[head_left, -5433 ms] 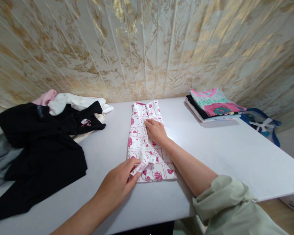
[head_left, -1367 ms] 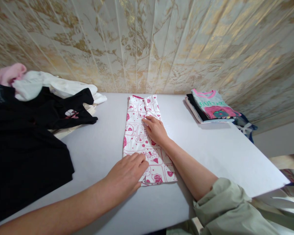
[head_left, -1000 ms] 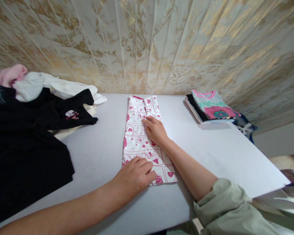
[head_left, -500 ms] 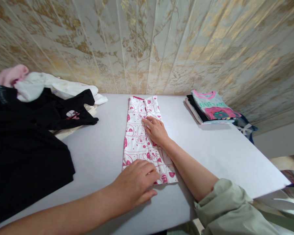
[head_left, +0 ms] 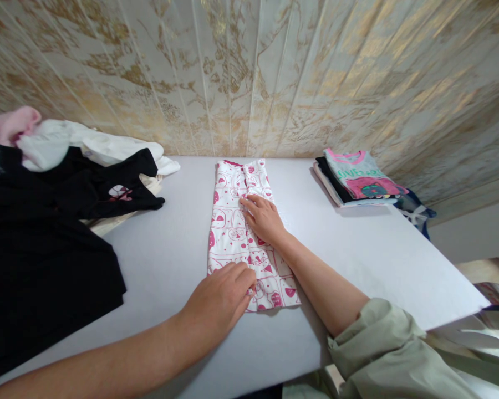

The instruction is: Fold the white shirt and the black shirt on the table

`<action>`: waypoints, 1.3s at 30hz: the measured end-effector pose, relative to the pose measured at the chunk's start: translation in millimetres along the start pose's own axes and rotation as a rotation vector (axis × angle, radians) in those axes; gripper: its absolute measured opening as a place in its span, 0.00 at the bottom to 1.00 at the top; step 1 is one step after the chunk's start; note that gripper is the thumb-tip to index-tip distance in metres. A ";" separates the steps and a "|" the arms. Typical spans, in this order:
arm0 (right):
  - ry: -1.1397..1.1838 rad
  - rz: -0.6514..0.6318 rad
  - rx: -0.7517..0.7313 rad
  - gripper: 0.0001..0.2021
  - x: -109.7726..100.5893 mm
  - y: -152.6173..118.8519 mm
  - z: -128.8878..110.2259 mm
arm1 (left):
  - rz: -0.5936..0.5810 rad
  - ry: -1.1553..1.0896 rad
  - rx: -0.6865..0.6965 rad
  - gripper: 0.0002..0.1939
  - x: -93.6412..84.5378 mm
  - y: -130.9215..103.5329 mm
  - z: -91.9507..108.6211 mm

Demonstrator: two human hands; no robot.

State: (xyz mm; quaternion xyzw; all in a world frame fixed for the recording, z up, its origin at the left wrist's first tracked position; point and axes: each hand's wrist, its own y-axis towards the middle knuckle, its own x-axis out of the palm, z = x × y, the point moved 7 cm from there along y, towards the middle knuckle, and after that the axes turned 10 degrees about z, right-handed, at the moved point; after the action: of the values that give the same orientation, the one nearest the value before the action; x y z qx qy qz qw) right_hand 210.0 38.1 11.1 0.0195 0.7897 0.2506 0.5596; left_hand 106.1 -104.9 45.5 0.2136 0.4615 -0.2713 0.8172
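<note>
A long, narrow garment [head_left: 233, 233], white with a dark pink cartoon print, lies folded lengthwise on the table in front of me. My right hand [head_left: 264, 219] rests flat on its middle, fingers spread and palm down. At the near end, my left hand [head_left: 224, 293] is closed, with thumb and fingers together on the cloth by the lower left part. Its fingertips are partly hidden. The garment's far end, with a pink inner edge showing, reaches almost to the wall.
Black clothing [head_left: 45, 249] is heaped at the left, with a white garment [head_left: 108, 147] and a pink one [head_left: 12, 124] behind it. A folded stack topped by a grey shirt [head_left: 361, 172] sits at the back right. Patterned wall panels [head_left: 233, 77] border the white table [head_left: 357, 255].
My left hand has moved slightly left, and its loosely bent fingers have closed on the garment's near end. My right hand stays in place on the garment.
</note>
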 end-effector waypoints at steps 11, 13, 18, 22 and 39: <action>0.011 -0.016 0.006 0.20 -1.0 0.7 -0.6 | -0.215 -0.125 0.143 0.12 17.8 -11.4 16.4; 0.009 -0.019 0.010 0.20 -1.0 0.8 -0.5 | -0.193 -0.101 0.103 0.10 11.5 -10.3 15.3; 0.008 -0.011 0.006 0.20 -1.1 0.5 -1.0 | -0.164 0.148 0.052 0.09 10.4 -8.4 5.5; 0.003 -0.005 0.002 0.19 -1.4 0.3 -0.8 | -0.166 0.144 0.052 0.04 15.4 -7.2 3.0; 0.004 -0.004 0.000 0.20 -0.6 0.3 -0.6 | 0.047 0.043 -0.044 0.10 -17.7 8.6 -26.3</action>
State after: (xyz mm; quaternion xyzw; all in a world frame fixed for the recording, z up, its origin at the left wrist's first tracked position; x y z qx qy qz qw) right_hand 209.7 37.9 11.8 0.0173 0.7909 0.2495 0.5585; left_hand 87.2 -78.3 49.0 0.2123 0.4796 -0.2370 0.8177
